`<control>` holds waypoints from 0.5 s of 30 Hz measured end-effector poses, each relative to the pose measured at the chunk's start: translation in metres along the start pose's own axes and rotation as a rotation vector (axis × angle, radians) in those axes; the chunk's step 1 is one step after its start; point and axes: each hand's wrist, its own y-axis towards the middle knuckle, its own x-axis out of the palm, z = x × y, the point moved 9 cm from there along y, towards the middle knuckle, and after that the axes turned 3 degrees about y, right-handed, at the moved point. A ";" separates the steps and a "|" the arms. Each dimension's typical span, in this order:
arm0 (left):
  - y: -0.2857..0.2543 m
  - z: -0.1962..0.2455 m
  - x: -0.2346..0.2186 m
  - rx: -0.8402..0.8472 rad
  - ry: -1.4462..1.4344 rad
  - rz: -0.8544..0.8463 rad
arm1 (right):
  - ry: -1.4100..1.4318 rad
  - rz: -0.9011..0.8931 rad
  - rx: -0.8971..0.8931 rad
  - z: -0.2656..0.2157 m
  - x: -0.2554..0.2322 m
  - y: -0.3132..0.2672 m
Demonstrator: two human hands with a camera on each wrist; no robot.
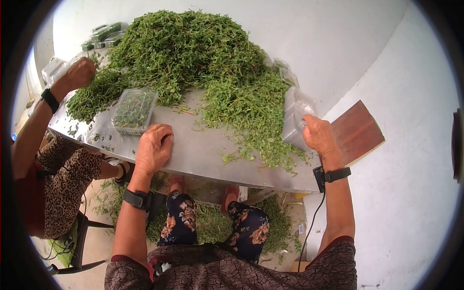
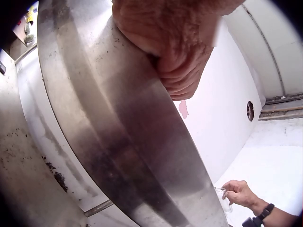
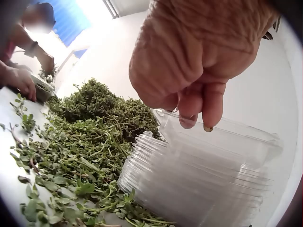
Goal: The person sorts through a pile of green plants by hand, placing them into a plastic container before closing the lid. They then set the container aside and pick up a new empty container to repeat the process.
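My right hand (image 1: 319, 135) pinches the edge of a clear plastic box (image 3: 222, 135) at the top of a nested stack. The stack of clear boxes (image 3: 189, 184) lies on its side against the leafy greens. Resting on the metal table (image 1: 188, 145) near its front edge, my left hand (image 1: 154, 147) has loosely curled fingers and holds nothing. Just beyond it stands a clear box filled with greens (image 1: 134, 111). Loose green sprigs (image 1: 241, 111) spread from the big heap toward the stack.
A large heap of greens (image 1: 183, 48) covers the back of the table. Several filled boxes (image 1: 104, 36) sit at the far left. Another person's hand (image 1: 79, 75) is over the left side. A brown board (image 1: 357, 131) leans at the right by the white wall.
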 end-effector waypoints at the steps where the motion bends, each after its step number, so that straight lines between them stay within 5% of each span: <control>1: 0.000 0.000 0.000 0.003 -0.002 0.001 | -0.022 0.014 0.000 0.001 0.001 0.000; 15: 0.000 0.002 -0.002 0.005 -0.004 0.019 | -0.240 0.005 0.057 -0.003 -0.013 0.008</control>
